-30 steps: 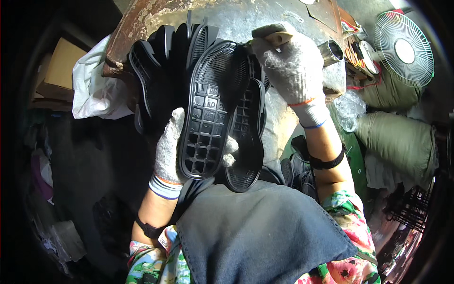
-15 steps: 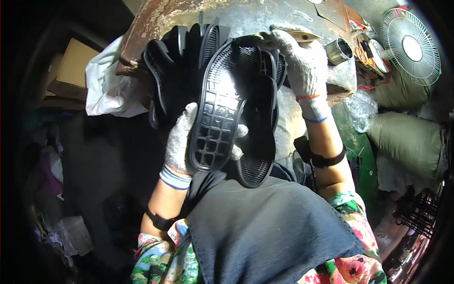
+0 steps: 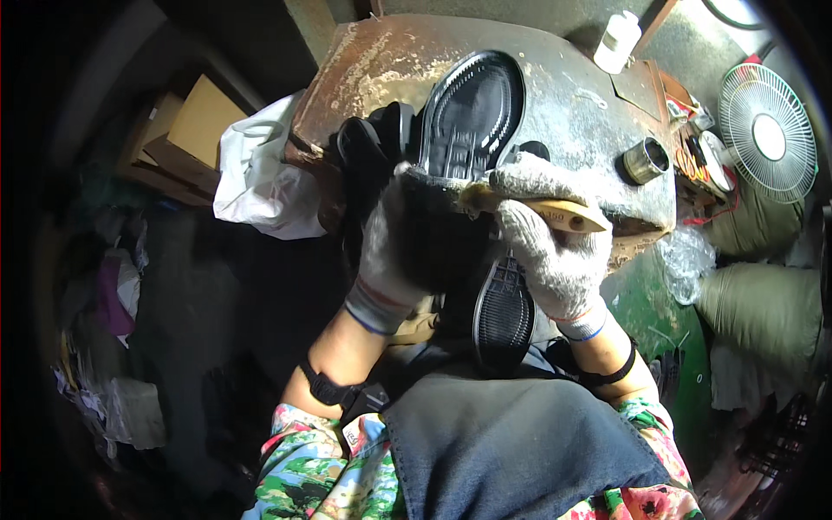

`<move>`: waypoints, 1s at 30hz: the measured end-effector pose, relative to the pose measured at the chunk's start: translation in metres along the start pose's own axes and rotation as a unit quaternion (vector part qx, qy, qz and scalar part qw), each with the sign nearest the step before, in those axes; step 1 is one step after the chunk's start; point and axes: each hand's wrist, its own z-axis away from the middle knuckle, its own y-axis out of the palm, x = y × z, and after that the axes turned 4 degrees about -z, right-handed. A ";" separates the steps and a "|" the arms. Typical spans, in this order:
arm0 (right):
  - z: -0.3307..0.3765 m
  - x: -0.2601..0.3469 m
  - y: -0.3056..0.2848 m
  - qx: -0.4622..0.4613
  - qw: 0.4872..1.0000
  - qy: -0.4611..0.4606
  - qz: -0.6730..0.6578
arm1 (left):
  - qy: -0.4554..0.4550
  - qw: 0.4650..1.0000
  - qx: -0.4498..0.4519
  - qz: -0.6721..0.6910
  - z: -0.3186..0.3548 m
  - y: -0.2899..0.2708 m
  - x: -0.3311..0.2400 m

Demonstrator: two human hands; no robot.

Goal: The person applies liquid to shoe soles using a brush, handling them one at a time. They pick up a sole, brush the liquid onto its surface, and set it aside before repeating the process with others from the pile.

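My right hand [image 3: 559, 247], in a white knit glove, is closed round the wooden handle of a brush [image 3: 563, 215]. The bristle end lies against the rim of a dark piece in my left hand. My left hand [image 3: 386, 243], also gloved, grips this black shoe sole [image 3: 438, 247], which is blurred and in shadow; its fingers are partly hidden. Just beyond, another black sole [image 3: 475, 108] lies with its stitched-looking border and gridded middle showing. One more sole [image 3: 505, 312] hangs below my right hand. Several black soles [image 3: 373, 143] cluster to the left.
A worn brown table [image 3: 373, 65] stands ahead, with a metal can [image 3: 646, 161] on its right and a white bottle [image 3: 616, 43] at the back. To the right is a fan [image 3: 768, 134] above green sacks [image 3: 763, 295]. A white bag [image 3: 269, 173] and cardboard boxes [image 3: 195, 130] are at left.
The gridded sole held up before me has moved away from the near side. My left hand has risen, and my right hand has come down and inward, bringing the brush to the sole's rim.
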 end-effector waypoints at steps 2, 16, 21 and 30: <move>0.000 -0.002 -0.003 0.036 0.997 -0.049 0.047 | -0.154 0.858 -0.002 0.491 -0.018 -0.001 0.010; -0.009 -0.004 -0.031 0.093 0.995 0.045 -0.016 | -0.251 0.306 -0.009 0.918 -0.032 -0.013 0.100; -0.021 0.025 -0.004 0.154 0.973 0.066 0.159 | -0.323 0.399 -0.038 0.857 -0.029 -0.025 0.094; -0.051 0.016 0.009 0.130 0.979 -0.054 0.147 | -0.275 0.795 -0.014 0.540 -0.002 -0.010 0.083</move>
